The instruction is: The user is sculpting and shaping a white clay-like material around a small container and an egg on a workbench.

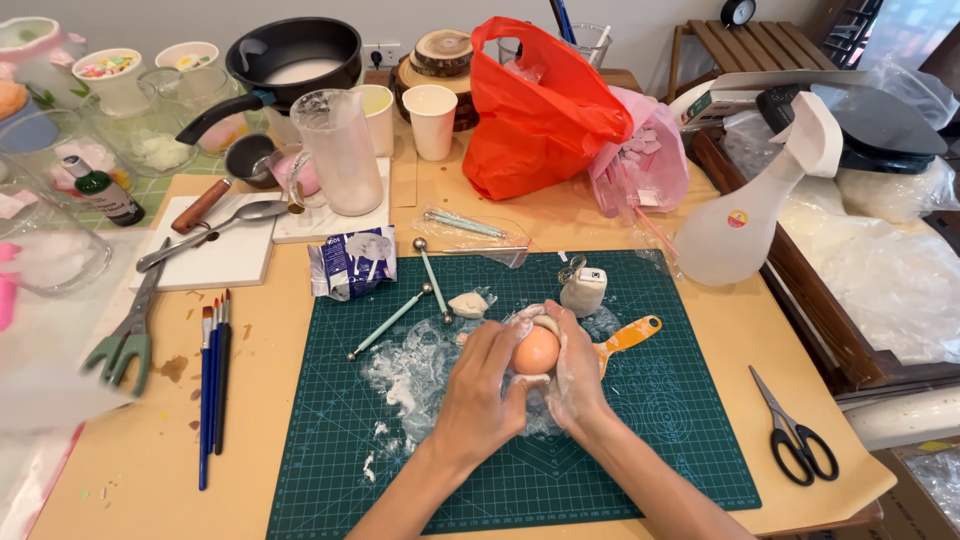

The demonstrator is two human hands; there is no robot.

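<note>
Both my hands meet over the middle of a dark green cutting mat (660, 420). Between them sits a smooth orange ball (536, 351) partly wrapped in white clay. My left hand (480, 385) cups the ball from the left, fingers curled against it. My right hand (568, 365), dusted white, presses the clay wrap around the ball's right side. White powder and clay smears (405, 375) cover the mat to the left of my hands. An orange-handled tool (630, 335) lies just behind my right hand, its blade hidden.
Two ball-tipped modelling tools (430, 275) and a clay lump (467, 304) lie on the mat's far side. Paintbrushes (212, 380) and pliers (125, 335) lie left; black scissors (795, 435) right. A spray bottle (745, 215), red bag (540, 115), measuring jug (340, 150) and pan (290, 55) stand behind.
</note>
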